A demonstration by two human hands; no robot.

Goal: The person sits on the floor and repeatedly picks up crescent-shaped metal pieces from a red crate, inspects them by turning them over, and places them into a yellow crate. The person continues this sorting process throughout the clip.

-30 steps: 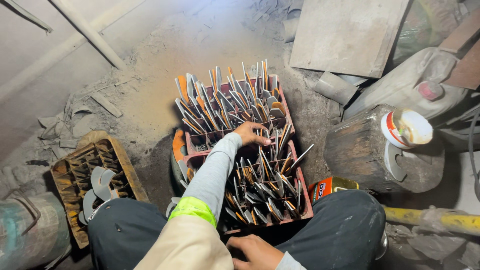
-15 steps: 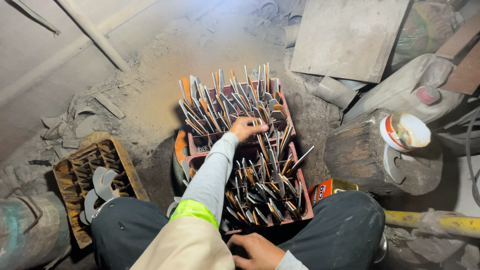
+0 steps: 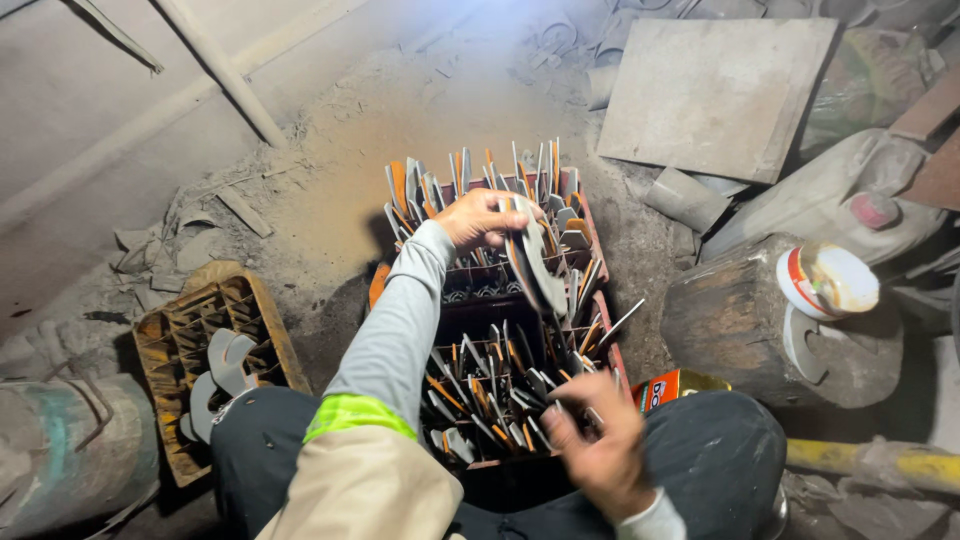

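Curved grey metal blades (image 3: 535, 265), a small bunch, sit clenched in the left hand (image 3: 478, 218) above the dark red divided crate (image 3: 600, 300) at frame centre, mostly filled; right hand (image 3: 592, 455), fingers loose, empty, brushes the near blades

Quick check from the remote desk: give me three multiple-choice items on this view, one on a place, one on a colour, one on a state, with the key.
1. Where does the yellow crate lie relative to the red crate?
A. To its left
B. To its right
C. Stacked on it

2. What colour is the band on the left sleeve?
A. Blue
B. Neon yellow-green
C. Red

3. What is the left hand doing?
A. Resting flat on the floor
B. Holding curved metal pieces above the red crate
C. Holding the wooden block

Key: 1 A, the yellow crate lies at picture left by the knee; 2 B, a bright band crosses the grey sleeve; 3 B, the fingers are closed on the pieces.
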